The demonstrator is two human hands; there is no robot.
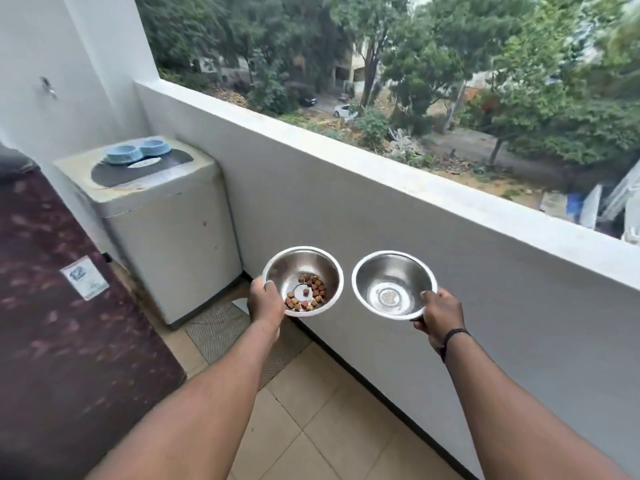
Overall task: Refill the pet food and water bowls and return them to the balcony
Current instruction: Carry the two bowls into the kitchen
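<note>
Water in the right bowl is hard to make out. Beside the balcony wall, the left hand grips the kibble bowl; the right hand grips the other's rim.

an upper-floor home balcony: a white parapet wall overlooks trees and parked cars, a top-loading washing machine stands on the tiled floor.

Bare forearms; dark band, maybe thread.
</note>
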